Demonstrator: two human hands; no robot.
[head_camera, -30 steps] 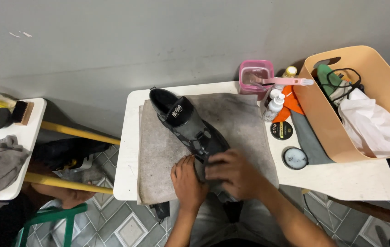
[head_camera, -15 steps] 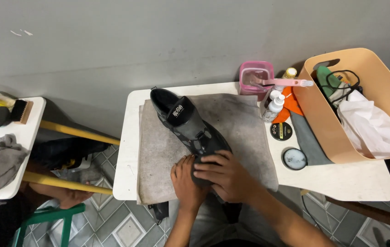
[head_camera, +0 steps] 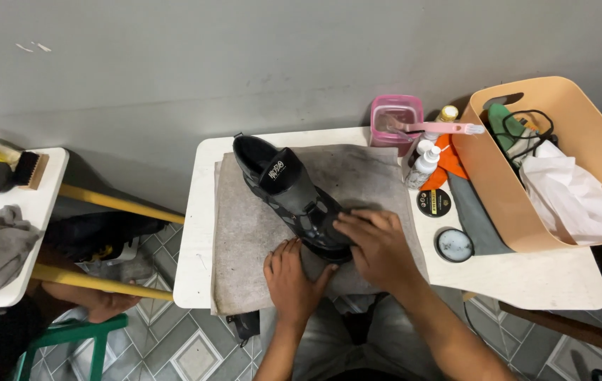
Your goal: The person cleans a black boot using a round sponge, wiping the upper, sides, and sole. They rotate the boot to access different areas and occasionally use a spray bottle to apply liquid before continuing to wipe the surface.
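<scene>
Black shoe (head_camera: pixel 290 197) — apparently under both hands (head_camera: pixel 336 264)

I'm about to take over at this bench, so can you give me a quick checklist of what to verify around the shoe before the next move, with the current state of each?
1. Black shoe lies fully on the grey cloth: ok.
2. Both hands on the shoe's near end: right hand rests on top of it, left hand is pressed against its near end: ok.
3. Cloth stays on the white table: ok on the far and side edges; its near edge hangs over the table's front.
4. Round open tin within reach of the right hand: ok.
5. Small white bottle standing upright, clear of the shoe: ok.
6. Anything held in either hand: cannot tell.
</scene>
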